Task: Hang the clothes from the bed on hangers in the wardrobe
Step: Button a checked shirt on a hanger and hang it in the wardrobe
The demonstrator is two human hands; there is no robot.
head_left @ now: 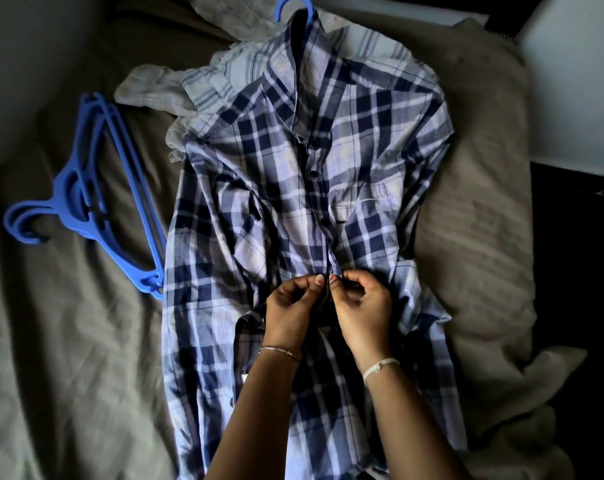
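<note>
A blue and white plaid shirt [276, 188] lies front up on the bed, with a blue hanger [295, 5] inside it; only the hook shows above the collar. The upper buttons look fastened. My left hand [290, 306] and my right hand [357, 304] meet at the shirt's front placket, low on the chest. Each pinches one edge of the placket between thumb and fingers. The button under my fingers is hidden.
A stack of spare blue hangers [96, 199] lies on the brown bedsheet [61, 341] to the left. More pale striped clothes [196, 81] sit under the plaid shirt at the back. A pillow [480, 188] lies on the right, beside the dark bed edge.
</note>
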